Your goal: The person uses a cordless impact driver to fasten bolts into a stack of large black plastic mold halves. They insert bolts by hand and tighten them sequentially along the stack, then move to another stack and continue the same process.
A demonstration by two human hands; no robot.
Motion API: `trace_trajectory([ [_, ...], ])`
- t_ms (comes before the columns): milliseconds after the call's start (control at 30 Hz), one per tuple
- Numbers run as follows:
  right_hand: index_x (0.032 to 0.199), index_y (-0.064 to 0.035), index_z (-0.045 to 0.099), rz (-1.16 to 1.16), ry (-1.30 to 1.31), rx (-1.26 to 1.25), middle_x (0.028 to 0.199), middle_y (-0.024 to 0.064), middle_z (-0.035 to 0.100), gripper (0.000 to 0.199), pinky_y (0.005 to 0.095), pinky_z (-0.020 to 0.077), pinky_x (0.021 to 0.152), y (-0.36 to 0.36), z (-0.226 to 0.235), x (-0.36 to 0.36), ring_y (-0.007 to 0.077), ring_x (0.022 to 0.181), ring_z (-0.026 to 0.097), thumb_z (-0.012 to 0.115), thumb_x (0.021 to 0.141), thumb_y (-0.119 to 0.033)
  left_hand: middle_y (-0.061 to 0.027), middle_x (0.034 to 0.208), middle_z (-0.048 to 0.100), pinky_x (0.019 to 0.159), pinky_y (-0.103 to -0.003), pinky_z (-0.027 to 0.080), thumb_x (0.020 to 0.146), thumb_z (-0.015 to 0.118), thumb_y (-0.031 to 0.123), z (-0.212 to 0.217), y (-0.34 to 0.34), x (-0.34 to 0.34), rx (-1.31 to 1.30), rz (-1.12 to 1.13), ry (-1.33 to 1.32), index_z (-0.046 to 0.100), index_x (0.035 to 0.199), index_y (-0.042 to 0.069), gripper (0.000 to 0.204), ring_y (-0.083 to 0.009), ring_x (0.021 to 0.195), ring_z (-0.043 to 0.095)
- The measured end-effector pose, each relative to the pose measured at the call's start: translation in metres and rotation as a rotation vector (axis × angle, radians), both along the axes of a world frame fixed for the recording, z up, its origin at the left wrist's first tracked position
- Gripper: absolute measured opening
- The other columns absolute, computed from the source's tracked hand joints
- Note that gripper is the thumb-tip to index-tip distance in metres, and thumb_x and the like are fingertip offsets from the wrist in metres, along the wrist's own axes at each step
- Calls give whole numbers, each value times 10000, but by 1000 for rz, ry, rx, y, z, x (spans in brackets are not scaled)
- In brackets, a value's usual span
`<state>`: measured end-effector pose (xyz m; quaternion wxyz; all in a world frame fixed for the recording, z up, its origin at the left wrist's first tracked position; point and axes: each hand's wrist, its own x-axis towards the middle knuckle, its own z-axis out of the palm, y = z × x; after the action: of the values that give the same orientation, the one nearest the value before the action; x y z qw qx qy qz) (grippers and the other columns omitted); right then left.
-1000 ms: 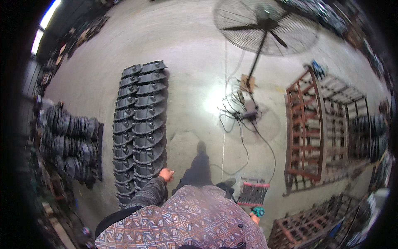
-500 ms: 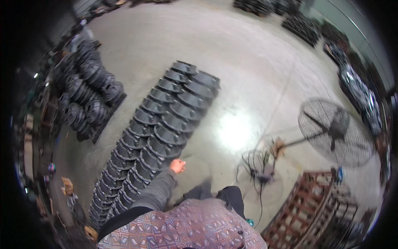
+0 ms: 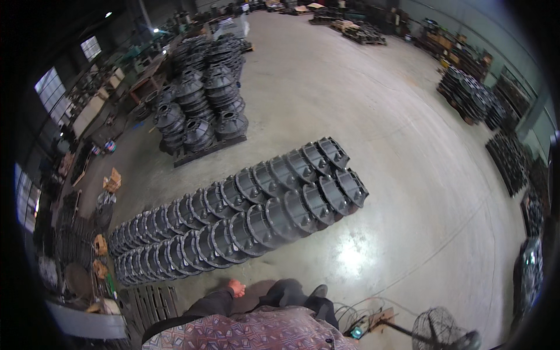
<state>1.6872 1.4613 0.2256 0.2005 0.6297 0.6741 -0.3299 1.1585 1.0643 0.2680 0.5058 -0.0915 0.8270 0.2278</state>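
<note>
My left hand [image 3: 237,287] hangs low in front of my body, beside a dark sleeve. Its fingers look loosely bent and a little apart, and I see nothing in them. Closest to it is the near row of dark metal flanged castings [image 3: 256,228], nested one behind another along the floor; the hand does not touch them. A second similar row of castings [image 3: 232,192] lies alongside on the far side. My right hand is out of the picture.
Stacked rounded castings [image 3: 198,134] stand on a pallet at the back left. A slatted pallet [image 3: 153,303] lies near left. At the lower right are a fan [image 3: 434,326] and loose cables [image 3: 344,315]. More dark parts [image 3: 466,96] line the right wall.
My view has turned and lifted, so the two rows now run across the picture and the fan sits at the lower edge. My left hand hangs lower, apart from the castings.
</note>
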Motion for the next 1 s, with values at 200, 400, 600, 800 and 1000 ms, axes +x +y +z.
trace_trajectory([
  [200,976,-174,821,653,-110,90,978,101,791,269,456,609,806,191,-23,-88,326,932,764,831,819,-392,-89,715,757,534,-364,561,1038,644,424,9,77,37,155,-79,66,771,783,50,470,-183,590,711],
  [400,948,-66,769,495,285,98,848,145,779,186,440,629,664,352,20,-252,292,713,753,822,789,-145,-97,741,768,554,-401,579,1092,547,411,-35,191,15,120,186,-57,775,801,30,531,-209,612,727],
  [600,873,56,688,-86,707,-144,726,113,696,127,411,578,489,433,118,-392,276,549,707,712,787,-36,-134,813,780,520,-388,549,1073,529,436,-93,321,-90,222,-2,11,775,1002,53,460,-237,588,713],
  [800,850,95,672,52,750,-151,763,154,708,176,418,603,515,529,144,-487,289,563,703,700,813,-75,-64,814,772,595,-364,565,1002,685,298,-57,481,-200,643,540,235,767,979,39,272,-172,660,715],
  [1000,885,67,718,374,799,-123,758,131,702,171,398,605,574,656,51,-567,249,647,695,680,817,-86,-70,772,754,589,-328,550,953,784,371,20,585,-199,316,335,461,723,934,32,344,-153,641,698],
])
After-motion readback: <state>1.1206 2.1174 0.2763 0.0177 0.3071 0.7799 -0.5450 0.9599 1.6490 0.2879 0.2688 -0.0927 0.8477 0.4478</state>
